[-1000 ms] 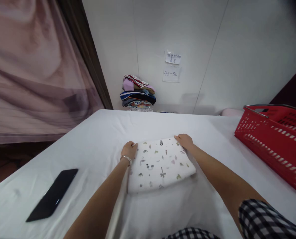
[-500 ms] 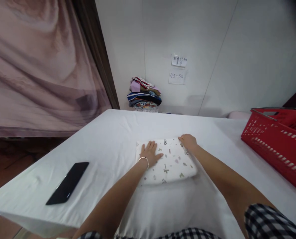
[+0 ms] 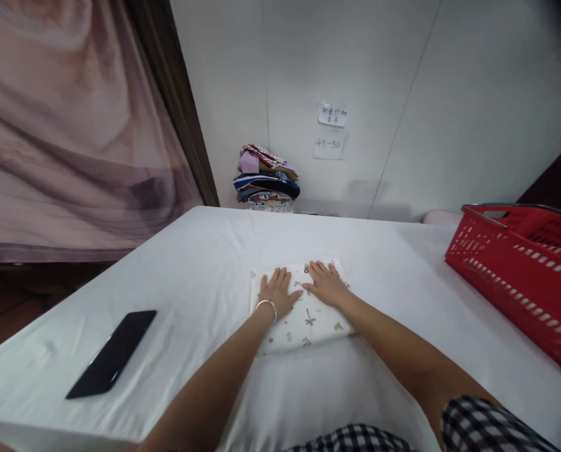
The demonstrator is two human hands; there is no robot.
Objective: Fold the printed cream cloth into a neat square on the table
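Observation:
A folded white cloth (image 3: 303, 329) with small grey and greenish prints lies on the white-covered table (image 3: 205, 270) in front of me. My left hand (image 3: 277, 293) rests flat on its left part, fingers spread, a silver bangle at the wrist. On the upper right part of the same cloth, my right hand (image 3: 326, 284) lies palm down with its fingers apart. Both hands press on the top layer and neither grips it. The cloth under my palms is hidden.
At the left of the table lies a black phone-like slab (image 3: 113, 355). A red plastic basket (image 3: 511, 276) stands at the right. Behind the far edge rises a stack of folded fabrics (image 3: 267, 179), near paper signs (image 3: 330, 144) on the wall. A pinkish curtain (image 3: 73, 125) hangs left.
My right hand has let go of the cloth's upper right corner, moved left and flattened onto the top. My left hand stays in place on the cloth. The view has shifted slightly.

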